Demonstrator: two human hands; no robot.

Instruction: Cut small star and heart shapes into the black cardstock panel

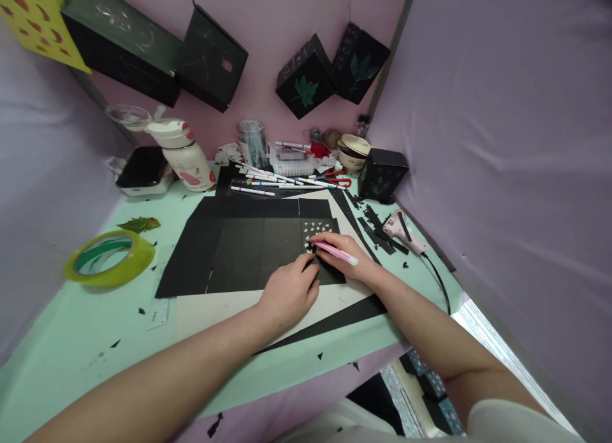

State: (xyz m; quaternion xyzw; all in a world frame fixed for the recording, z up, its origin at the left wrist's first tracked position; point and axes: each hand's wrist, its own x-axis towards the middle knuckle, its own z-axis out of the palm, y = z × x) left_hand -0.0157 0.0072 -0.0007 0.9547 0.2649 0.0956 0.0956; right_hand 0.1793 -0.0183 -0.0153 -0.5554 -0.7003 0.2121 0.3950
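Note:
A large black paper sheet [239,245] lies flat on the mint-green table [86,328]. Its far right panel carries a patch of small white star-like marks [319,227]. My right hand [342,255] grips a pink pen [335,252], tip down at the lower left edge of that patch. My left hand [289,293] rests on the black sheet just beside the pen tip, fingers curled and pressing the paper down.
A yellow-green tape roll [109,258] sits at the left. A white bottle [186,156], several white markers [268,178], red scissors [337,177], a black box [382,172] and a pink glue gun [404,231] with its cord line the back and right. Black scraps litter the table.

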